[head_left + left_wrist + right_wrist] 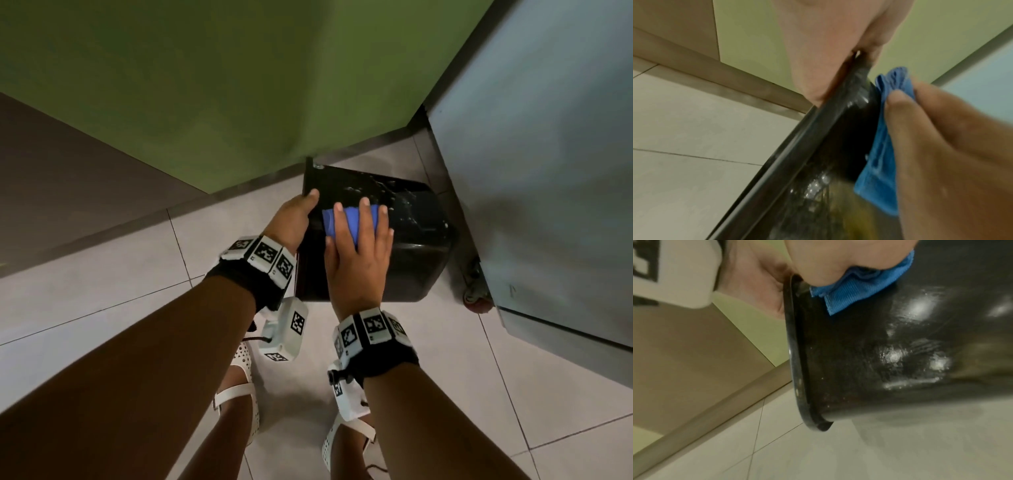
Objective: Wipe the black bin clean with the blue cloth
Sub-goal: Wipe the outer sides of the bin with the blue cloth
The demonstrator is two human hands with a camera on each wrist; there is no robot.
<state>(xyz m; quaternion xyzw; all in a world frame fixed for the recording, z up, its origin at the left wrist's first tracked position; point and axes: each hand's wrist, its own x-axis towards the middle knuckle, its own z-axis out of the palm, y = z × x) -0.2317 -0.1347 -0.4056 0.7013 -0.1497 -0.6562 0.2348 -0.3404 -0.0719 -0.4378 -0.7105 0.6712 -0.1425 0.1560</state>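
The black bin lies on its side on the pale tiled floor, its rim turned toward the person's left and its glossy wall flecked with wet highlights. The blue cloth is folded flat on the upper side of that wall, just beside the rim. The right hand lies on top of the cloth with its fingers stretched out and slightly spread, pressing the cloth against the plastic; blue shows between and past the fingertips. In the right wrist view the heel of that hand bears down on the cloth, whose folded edge pokes out below it against the bin wall. The left hand holds the rim of the bin just left of the cloth: its thumb lies over the top of the rim and the rest of the hand wraps the edge, fingers curled out of sight inside. The left wrist view shows the palm clamped on the rim, with the other hand's fingers and the cloth close to the right of it. Beyond the fingertips stand a green wall and a grey wheeled cabinet; below the wrists are the person's white sandals.
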